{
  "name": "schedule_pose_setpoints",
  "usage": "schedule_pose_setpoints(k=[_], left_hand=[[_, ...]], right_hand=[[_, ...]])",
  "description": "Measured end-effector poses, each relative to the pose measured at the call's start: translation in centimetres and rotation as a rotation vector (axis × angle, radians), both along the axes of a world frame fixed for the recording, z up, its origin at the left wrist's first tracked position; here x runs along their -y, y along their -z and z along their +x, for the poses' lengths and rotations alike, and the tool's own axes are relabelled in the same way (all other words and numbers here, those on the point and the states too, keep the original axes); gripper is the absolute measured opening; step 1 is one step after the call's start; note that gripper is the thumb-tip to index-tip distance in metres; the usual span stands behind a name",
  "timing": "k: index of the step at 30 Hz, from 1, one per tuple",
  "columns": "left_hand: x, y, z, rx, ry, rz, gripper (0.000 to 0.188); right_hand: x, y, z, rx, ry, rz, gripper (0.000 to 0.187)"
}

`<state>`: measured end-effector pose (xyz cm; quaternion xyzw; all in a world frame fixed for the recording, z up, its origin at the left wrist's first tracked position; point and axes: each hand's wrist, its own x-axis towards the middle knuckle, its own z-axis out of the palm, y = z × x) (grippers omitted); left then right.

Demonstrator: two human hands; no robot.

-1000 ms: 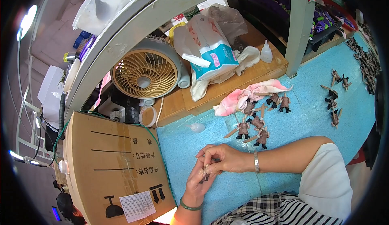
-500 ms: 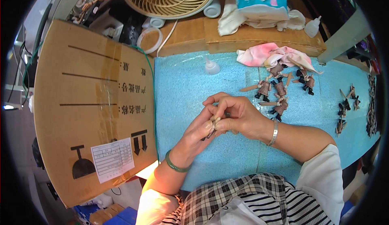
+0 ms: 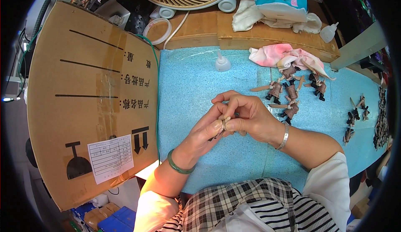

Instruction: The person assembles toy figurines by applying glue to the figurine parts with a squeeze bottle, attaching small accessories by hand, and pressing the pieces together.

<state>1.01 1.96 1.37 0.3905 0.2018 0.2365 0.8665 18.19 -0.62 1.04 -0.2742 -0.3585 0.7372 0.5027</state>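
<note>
Above the blue mat [image 3: 200, 86], both hands meet around a small toy figure [image 3: 214, 138], mostly hidden by my fingers. Its dark lower part and a pale bit show between the thumbs. My left hand [image 3: 199, 136], with a green bangle on the wrist, is closed on the figure from the left. From the right, my right hand [image 3: 255, 121] pinches the same figure between thumb and fingers; a silver bracelet circles that wrist. Beyond my right hand lie several similar brown-clad figures [image 3: 275, 91] with black boots and tan blade-like pieces.
A big cardboard box [image 3: 92, 115] walls off the left side. At the back stand a fan [image 3: 188, 0], a tissue pack [image 3: 277, 2] and a small dropper bottle [image 3: 222, 63]. A pink-white cloth [image 3: 275, 54] lies behind the figures; more figures [image 3: 353, 116] and a dark pile [image 3: 381, 123] are farther right.
The view has shifted slightly, moving the box and bottle in the picture. Both hands keep their hold on the figure, with only slight finger movement.
</note>
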Motion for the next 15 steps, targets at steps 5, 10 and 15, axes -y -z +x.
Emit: schedule_pose_setpoints(k=[5, 10, 15], left_hand=[[0.1, -0.7, 0.2, 0.004, 0.005, 0.004, 0.049], [0.2, -1.2, 0.6, 0.005, -0.016, -0.010, 0.048], [-0.5, -0.7, 0.7, 0.034, 0.011, -0.001, 0.046]], right_hand=[[0.1, 0.0, -0.1, 0.007, -0.004, 0.002, 0.013], [0.1, 0.2, 0.1, 0.023, 0.007, 0.008, 0.014], [-0.2, -0.1, 0.4, 0.032, 0.017, 0.003, 0.014]])
